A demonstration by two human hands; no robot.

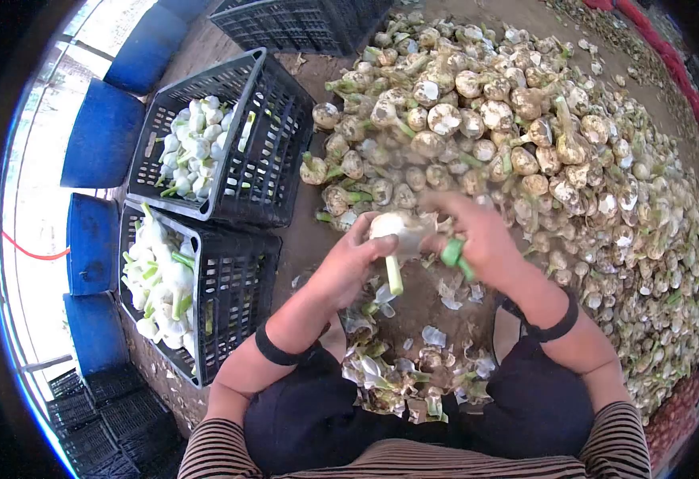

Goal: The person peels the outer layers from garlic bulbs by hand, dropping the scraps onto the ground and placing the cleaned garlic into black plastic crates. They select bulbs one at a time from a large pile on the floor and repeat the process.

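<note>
My left hand (348,262) grips a white bulb with a green stalk (391,231) that points down toward my lap. My right hand (477,235) is against the bulb's right side, closed around a green-handled tool (453,254); its blade is hidden. A large heap of dirty, unpeeled bulbs (525,136) lies on the ground just beyond both hands. Peeled skins and cut stalks (405,375) are piled between my knees.
Two black plastic crates (273,120) (237,303) at my left hold clean white bulbs. A third black crate (301,24) stands at the top. Blue barrels (102,136) line the far left, and more crates are stacked at the lower left (94,407).
</note>
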